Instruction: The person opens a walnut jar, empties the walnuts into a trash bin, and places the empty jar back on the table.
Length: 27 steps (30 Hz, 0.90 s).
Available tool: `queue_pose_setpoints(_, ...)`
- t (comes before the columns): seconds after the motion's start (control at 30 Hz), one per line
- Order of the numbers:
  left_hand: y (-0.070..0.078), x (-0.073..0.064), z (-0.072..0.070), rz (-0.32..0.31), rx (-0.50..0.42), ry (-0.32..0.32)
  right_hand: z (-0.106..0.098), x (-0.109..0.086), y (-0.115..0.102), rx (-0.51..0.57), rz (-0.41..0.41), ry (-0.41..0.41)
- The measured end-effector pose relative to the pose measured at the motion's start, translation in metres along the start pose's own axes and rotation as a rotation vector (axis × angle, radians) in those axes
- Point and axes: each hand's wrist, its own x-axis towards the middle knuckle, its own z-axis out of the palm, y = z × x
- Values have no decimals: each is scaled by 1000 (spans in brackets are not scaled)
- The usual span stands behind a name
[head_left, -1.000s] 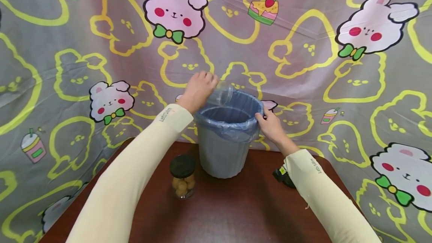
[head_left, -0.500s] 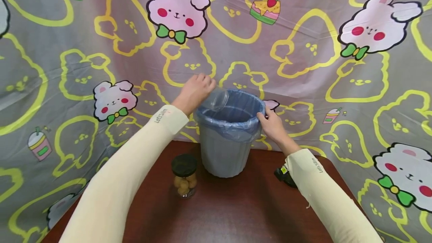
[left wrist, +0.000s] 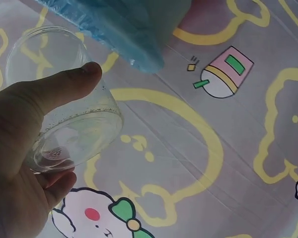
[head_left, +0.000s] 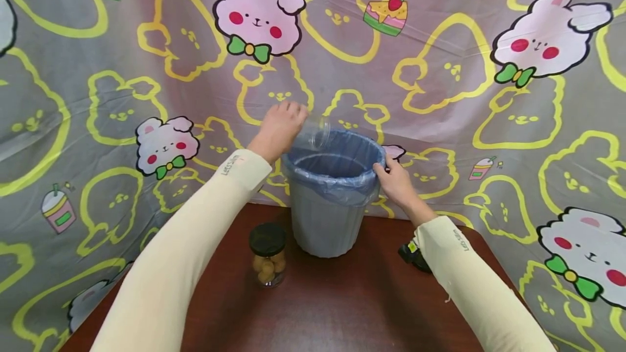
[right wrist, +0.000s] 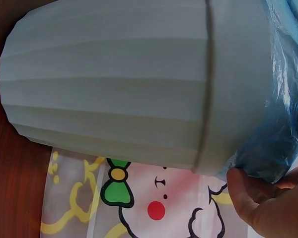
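My left hand point(head_left: 282, 126) grips a clear plastic jar point(left wrist: 82, 124), tipped sideways with its mouth over the left rim of the bin. Small specks cling to the jar's inside wall in the left wrist view; no lid is on it. A grey ribbed trash bin point(head_left: 325, 224), lined with a blue bag point(head_left: 337, 181), stands at the back of the table. On the bin's right rim, my right hand point(head_left: 397, 181) pinches the edge of the bag, thumb outside. The right wrist view shows that thumb point(right wrist: 241, 196) against the folded-over plastic.
A black-lidded jar point(head_left: 268, 257) of round brown pieces stands on the dark red table point(head_left: 323, 308), left of the bin. A black object point(head_left: 413, 257) with a yellow-green mark lies partly behind the right sleeve. A patterned curtain point(head_left: 440, 124) hangs close behind the bin.
My left hand has shifted slightly left with the jar; the jar dipped lower over the bin, then came back up a little. The right hand keeps its hold on the rim.
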Motion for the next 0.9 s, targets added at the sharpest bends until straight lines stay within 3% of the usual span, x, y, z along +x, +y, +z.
queue_pose_setpoints(0.17, -8, -9, 0, -4, -30, 6, -1, 0, -2, 14, 3, -5)
queue_pose_setpoints(0.33, -13, -14, -3, -12, -72, -56, -2, 0, -4, 17, 36, -23)
queue_pose_setpoints(0.53, -22, -19, -3, -83, -184, -186, -3, -2, -7, 26, 51, -46)
queue_pose_setpoints(0.9, -33, -40, 5, -202, -413, -225, -8, -1, -4, 47, 62, -96)
